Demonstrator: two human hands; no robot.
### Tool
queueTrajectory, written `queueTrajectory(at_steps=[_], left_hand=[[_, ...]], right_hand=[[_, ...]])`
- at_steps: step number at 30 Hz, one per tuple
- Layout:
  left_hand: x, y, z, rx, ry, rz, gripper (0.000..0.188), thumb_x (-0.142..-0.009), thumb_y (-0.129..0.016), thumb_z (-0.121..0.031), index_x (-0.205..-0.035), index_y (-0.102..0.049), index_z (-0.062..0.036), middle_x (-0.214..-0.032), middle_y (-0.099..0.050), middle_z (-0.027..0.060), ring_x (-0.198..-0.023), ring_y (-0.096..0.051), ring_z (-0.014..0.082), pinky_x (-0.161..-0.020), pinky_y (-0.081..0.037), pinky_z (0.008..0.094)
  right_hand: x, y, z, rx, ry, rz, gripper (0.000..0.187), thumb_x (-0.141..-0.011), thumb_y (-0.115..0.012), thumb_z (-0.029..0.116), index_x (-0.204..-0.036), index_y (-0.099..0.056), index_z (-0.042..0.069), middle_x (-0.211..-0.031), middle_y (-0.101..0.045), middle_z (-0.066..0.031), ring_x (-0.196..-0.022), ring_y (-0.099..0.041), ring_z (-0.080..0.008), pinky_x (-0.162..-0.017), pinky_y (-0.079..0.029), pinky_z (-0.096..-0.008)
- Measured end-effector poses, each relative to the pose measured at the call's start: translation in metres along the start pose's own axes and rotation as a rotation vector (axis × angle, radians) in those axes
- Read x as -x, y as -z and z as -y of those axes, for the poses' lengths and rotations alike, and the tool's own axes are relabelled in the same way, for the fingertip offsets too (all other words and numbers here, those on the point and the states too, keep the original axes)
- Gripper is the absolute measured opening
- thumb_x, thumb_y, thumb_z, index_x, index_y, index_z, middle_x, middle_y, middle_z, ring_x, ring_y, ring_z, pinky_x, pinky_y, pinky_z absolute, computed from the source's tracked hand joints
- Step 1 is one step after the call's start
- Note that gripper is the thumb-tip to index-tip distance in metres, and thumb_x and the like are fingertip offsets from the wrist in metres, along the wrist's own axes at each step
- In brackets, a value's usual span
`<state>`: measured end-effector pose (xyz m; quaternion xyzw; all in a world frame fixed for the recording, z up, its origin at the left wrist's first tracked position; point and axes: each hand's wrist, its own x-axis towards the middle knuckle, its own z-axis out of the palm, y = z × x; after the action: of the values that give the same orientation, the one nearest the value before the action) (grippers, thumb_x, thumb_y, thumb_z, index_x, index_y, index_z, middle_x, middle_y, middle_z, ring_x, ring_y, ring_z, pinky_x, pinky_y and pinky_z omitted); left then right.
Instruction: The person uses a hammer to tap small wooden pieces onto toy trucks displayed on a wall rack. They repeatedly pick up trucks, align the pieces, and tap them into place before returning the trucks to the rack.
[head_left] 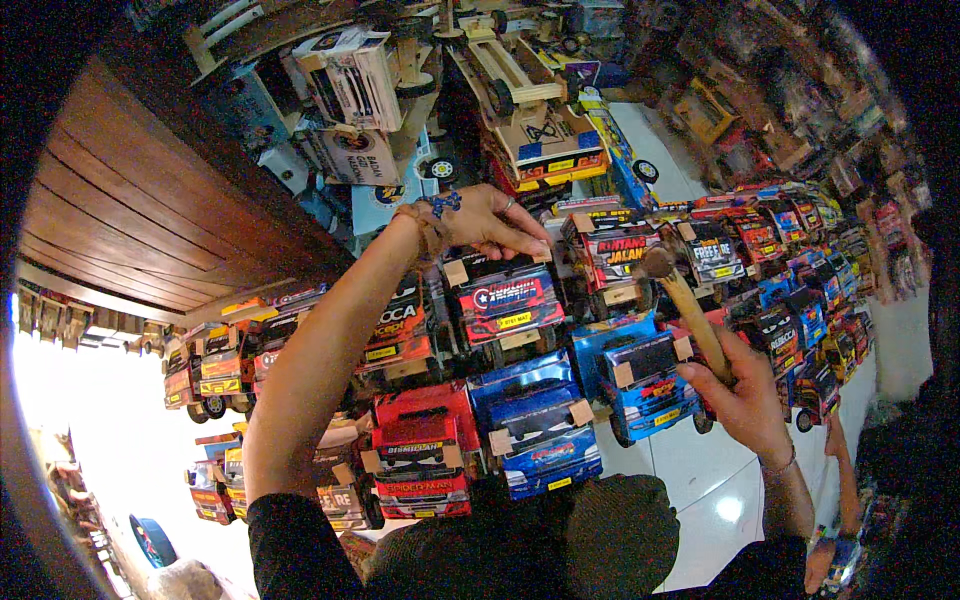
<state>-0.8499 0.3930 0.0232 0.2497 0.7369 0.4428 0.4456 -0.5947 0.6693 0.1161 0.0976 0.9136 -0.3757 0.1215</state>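
My left hand (490, 222) reaches over a black toy truck (507, 300) with a red and blue front. Its thumb and fingers close on a small wooden block (542, 256) at the cab's upper right corner; a matching block (456, 272) sits on the left corner. In my right hand (745, 395) is a hammer (697, 318), gripped by its wooden handle. The hammer's dark head points up and left, apart from the block, in front of a red toy truck (615, 250). Below the hammer stands a light blue toy truck (650, 388).
Rows of toy trucks surround my hands, with a red one (420, 450) and a blue one (535, 430) nearest. More wooden vehicles (545, 140) stand at the back. A wooden panel (150, 190) is at the left. Another person's limb (845, 470) shows at the right, over white tiles (705, 480).
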Motion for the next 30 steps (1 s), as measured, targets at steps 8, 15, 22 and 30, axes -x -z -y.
queueTrajectory(at_steps=[8, 15, 22, 30], left_hand=[[0.0, 0.0, 0.003, 0.002, -0.032, 0.003, 0.042, -0.081, -0.082, -0.038, -0.113, -0.074, -0.0107, -0.078, -0.066, -0.0046, -0.064, -0.055, 0.0021, -0.056, -0.045, 0.0173], [0.003, 0.0, 0.0, -0.002, -0.039, 0.006, 0.043, -0.081, -0.082, -0.037, -0.112, -0.073, -0.009, -0.08, -0.066, -0.0041, -0.066, -0.055, 0.0017, -0.056, -0.044, 0.0172], [0.001, 0.002, 0.007, 0.054, -0.08, 0.026, 0.038, -0.084, -0.08, -0.033, -0.113, -0.073, -0.0081, -0.086, -0.069, -0.003, -0.069, -0.057, 0.0023, -0.058, -0.046, 0.0177], [-0.004, 0.007, 0.016, 0.022, -0.125, 0.067, 0.035, -0.088, -0.075, -0.029, -0.116, -0.071, -0.0098, -0.086, -0.069, -0.0037, -0.069, -0.058, 0.0029, -0.061, -0.048, 0.018]], right_hand=[[-0.007, -0.01, 0.002, 0.083, 0.153, -0.047, 0.043, -0.093, -0.069, 0.028, -0.125, -0.058, 0.003, -0.091, -0.066, -0.0088, -0.076, -0.061, -0.0164, -0.068, -0.05, -0.0329], [-0.017, -0.023, 0.005, -0.014, 0.273, -0.047, 0.042, -0.1, -0.055, 0.022, -0.136, -0.042, 0.002, -0.101, -0.063, -0.0146, -0.085, -0.063, -0.024, -0.074, -0.049, -0.0368], [-0.029, -0.032, 0.025, 0.105, 0.349, 0.055, 0.044, -0.103, -0.049, 0.017, -0.143, -0.038, 0.001, -0.12, -0.06, -0.0162, -0.106, -0.06, -0.0222, -0.092, -0.047, -0.0352], [-0.038, -0.037, 0.035, 0.19, 0.338, 0.159, 0.053, -0.102, -0.048, 0.014, -0.151, -0.029, 0.006, -0.133, -0.056, -0.026, -0.114, -0.059, -0.0422, -0.094, -0.049, -0.0469]])
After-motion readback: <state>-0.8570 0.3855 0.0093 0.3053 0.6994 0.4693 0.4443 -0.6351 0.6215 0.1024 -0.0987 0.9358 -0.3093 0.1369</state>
